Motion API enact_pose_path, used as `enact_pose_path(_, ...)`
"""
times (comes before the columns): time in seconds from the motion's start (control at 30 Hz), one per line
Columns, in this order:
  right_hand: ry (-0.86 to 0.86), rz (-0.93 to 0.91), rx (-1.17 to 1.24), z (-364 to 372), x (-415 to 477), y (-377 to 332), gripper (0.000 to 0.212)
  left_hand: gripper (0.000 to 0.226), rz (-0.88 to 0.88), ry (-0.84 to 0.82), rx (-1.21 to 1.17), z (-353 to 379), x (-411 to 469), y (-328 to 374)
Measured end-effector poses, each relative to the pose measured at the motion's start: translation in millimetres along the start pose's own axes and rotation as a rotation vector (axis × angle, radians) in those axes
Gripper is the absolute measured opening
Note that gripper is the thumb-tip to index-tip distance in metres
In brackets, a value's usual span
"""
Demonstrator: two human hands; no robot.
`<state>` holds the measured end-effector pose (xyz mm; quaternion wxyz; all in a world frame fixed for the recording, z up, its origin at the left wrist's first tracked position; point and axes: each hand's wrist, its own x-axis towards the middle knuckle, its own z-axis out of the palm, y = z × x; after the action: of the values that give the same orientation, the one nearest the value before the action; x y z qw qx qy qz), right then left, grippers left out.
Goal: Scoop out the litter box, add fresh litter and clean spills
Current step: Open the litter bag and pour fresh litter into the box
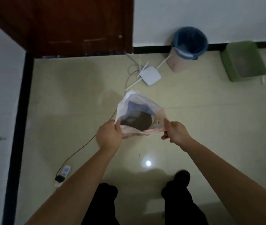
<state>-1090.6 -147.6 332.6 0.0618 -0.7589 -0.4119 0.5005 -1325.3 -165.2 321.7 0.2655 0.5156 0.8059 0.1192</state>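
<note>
I hold a pale plastic bag (133,104) open in front of me over the floor. Dark grey litter (137,121) lies inside it. My left hand (108,135) pinches the bag's left rim, and my right hand (176,132) pinches its right rim. The green litter box (244,60) stands against the far wall at the right, with grey litter inside. A white scoop handle (262,79) pokes out beside its front right corner.
A pink bin with a blue liner (188,46) stands left of the litter box. A white router (150,75) with antennas and cables lies on the tile floor. A power strip (63,175) lies lower left. A brown door (73,25) stands at the back left.
</note>
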Motion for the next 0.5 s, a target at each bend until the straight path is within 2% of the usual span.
enact_pose_path(0.1,0.094,-0.03,-0.07,-94,17,64,0.061,0.049,0.038,-0.025,0.038,57,-15,105)
enact_pose_path(0.23,0.234,-0.027,-0.113,-225,27,133,0.054,0.05,0.113,-0.074,0.033,117,-45,247)
enact_pose_path(0.5,0.39,0.012,-0.026,-437,51,172,0.052,0.053,0.257,-0.165,0.016,182,-48,458)
